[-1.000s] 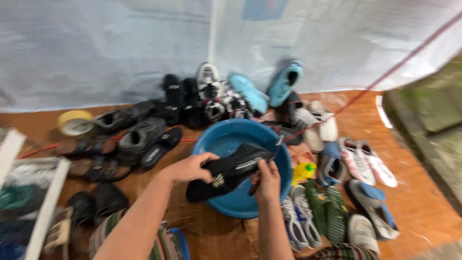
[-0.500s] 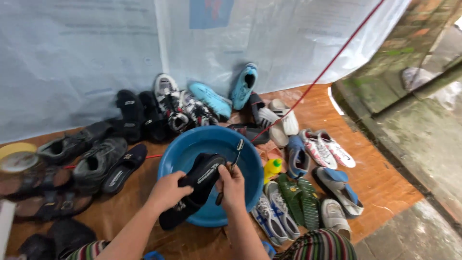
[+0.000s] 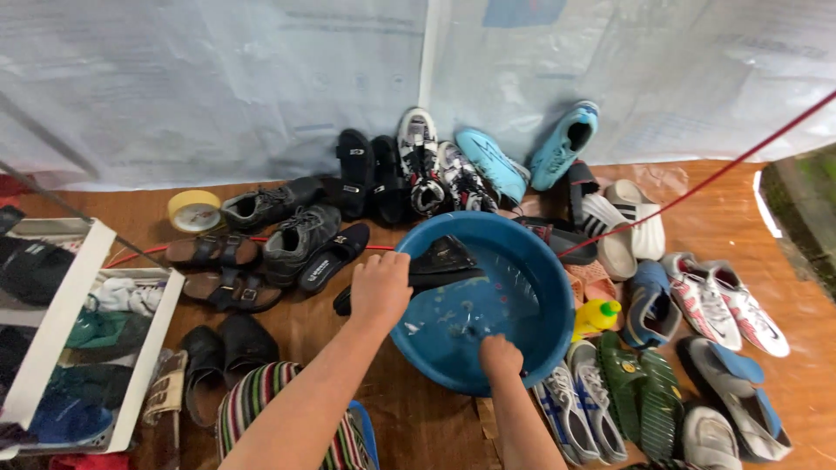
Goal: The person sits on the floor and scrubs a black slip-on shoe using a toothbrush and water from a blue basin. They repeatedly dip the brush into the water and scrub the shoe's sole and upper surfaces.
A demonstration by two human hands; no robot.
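A round blue basin [image 3: 557,287] with soapy water stands on the brown floor among many shoes. My left hand [image 3: 380,287] grips a black shoe [image 3: 440,261] that lies across the basin's left rim, toe over the water. My right hand [image 3: 501,355] is closed into a fist at the near inside wall of the basin, by the water. What it holds, if anything, is hidden.
Shoes ring the basin: black and grey sneakers [image 3: 300,237] at left, light blue shoes [image 3: 564,144] at the back, white and green ones [image 3: 643,374] at right. A yellow bottle [image 3: 597,315], a tape roll [image 3: 193,209], a white rack [image 3: 61,339] and a red cord [image 3: 697,184] are nearby.
Both hands held the black shoe above the basin. Now the shoe rests on the left rim in my left hand alone; my right hand has dropped into the basin. The view shifted.
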